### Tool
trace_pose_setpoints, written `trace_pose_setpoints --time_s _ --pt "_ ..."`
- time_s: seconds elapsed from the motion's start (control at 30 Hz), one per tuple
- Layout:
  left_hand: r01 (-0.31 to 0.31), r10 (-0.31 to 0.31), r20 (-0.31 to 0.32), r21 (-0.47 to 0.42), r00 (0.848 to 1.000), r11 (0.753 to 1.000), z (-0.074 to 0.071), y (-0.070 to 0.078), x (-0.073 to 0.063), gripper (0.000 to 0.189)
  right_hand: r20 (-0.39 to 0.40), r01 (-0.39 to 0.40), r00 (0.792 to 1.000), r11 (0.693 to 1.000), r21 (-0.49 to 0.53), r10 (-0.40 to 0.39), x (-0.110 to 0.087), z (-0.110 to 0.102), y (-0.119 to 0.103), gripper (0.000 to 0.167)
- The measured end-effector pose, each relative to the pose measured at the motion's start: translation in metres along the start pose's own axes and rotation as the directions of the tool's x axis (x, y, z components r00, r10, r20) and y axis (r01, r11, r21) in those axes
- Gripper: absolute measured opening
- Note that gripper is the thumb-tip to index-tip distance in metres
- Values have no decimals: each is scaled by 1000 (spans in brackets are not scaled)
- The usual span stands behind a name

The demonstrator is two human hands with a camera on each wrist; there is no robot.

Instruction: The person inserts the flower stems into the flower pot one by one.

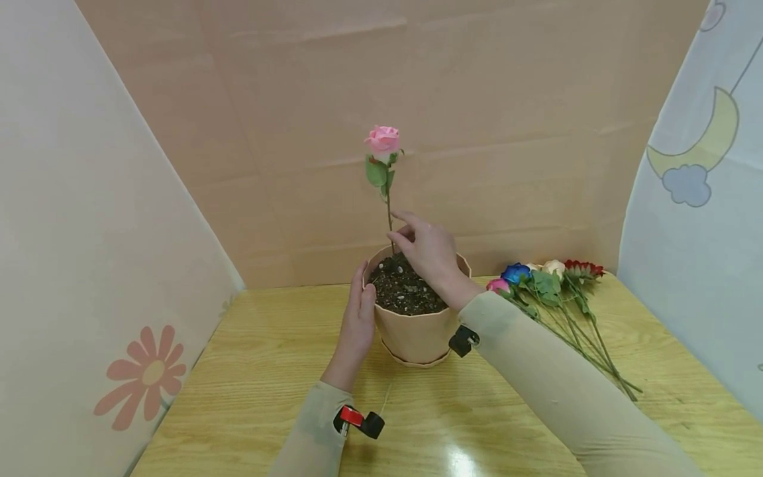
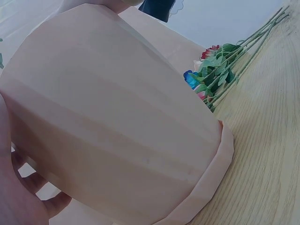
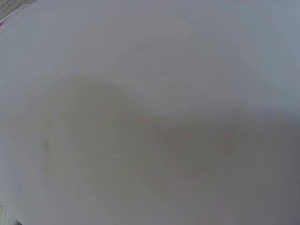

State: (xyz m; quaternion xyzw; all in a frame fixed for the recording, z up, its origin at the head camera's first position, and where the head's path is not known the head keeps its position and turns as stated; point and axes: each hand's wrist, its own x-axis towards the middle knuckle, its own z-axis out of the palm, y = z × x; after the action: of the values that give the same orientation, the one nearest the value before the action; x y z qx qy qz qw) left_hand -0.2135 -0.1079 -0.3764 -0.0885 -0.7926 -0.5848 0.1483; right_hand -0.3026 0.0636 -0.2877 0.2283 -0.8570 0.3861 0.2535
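Pink rose, one: upright at back left of pot, stem running down to dark soil. Pot, pale peach, one: on desk, saucer beneath. Left grip: wide, laid along pot's left wall. Right grip: thumb and forefinger parted at stem; whether it pinches stem, I cannot tell; my right wrist view mostly pale blur. Loose flowers, blue, pink, cream, red: on desk, right of pot.
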Motion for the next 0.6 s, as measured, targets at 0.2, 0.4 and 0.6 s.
trace_pose_setpoints --time_s 0.2,0.4,0.6 --pt "11 -11 -6 12 1000 1000 0 2 -1 57 1 -5 1000 1000 14 5 -1 -2 -1 47" --pt "18 -18 -11 16 1000 1000 -1 4 -2 58 2 -22 1000 1000 14 22 -2 -4 -3 46" --pt "12 -12 -16 30 1000 999 -1 6 -4 57 -9 -61 998 997 44 62 -3 -7 -4 44"
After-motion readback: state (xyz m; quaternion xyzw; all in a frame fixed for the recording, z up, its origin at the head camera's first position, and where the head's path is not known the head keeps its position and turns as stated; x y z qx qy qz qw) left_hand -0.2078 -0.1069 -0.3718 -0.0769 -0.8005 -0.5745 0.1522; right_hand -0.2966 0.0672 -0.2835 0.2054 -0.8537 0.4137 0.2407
